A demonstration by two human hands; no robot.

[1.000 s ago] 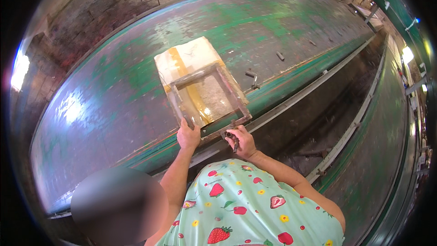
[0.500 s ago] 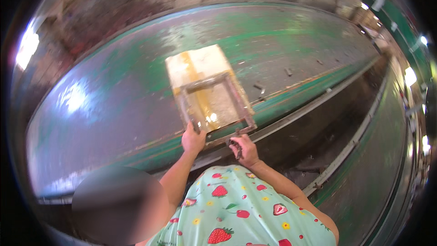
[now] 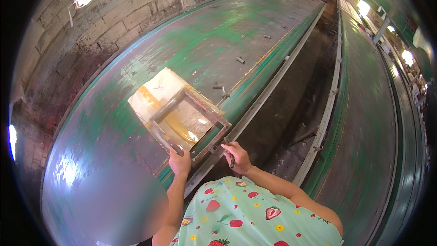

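Observation:
A worn rectangular frame (image 3: 207, 107) lies tilted on a white board (image 3: 167, 83) with brown tape along it, at the near edge of a long green and grey table. My left hand (image 3: 180, 161) is closed around the frame's near left corner, thumb on top. At the near right side, my right hand (image 3: 237, 157) pinches a short dark metal piece (image 3: 232, 161), close against a small bracket (image 3: 215, 149) on the frame's edge. The fingers partly hide that piece, so I cannot tell its exact kind.
The long table (image 3: 195, 32) carries several short metal pieces, such as a small cylinder (image 3: 240, 60). A metal rail (image 3: 268, 99) runs along its edge beside a dark gap. A second long table (image 3: 359, 109) stands to the right, and a block wall (image 3: 109, 27) rises behind.
My view has turned to the right, so the frame and board appear rotated and farther left. Both hands stay at the same edge of the frame.

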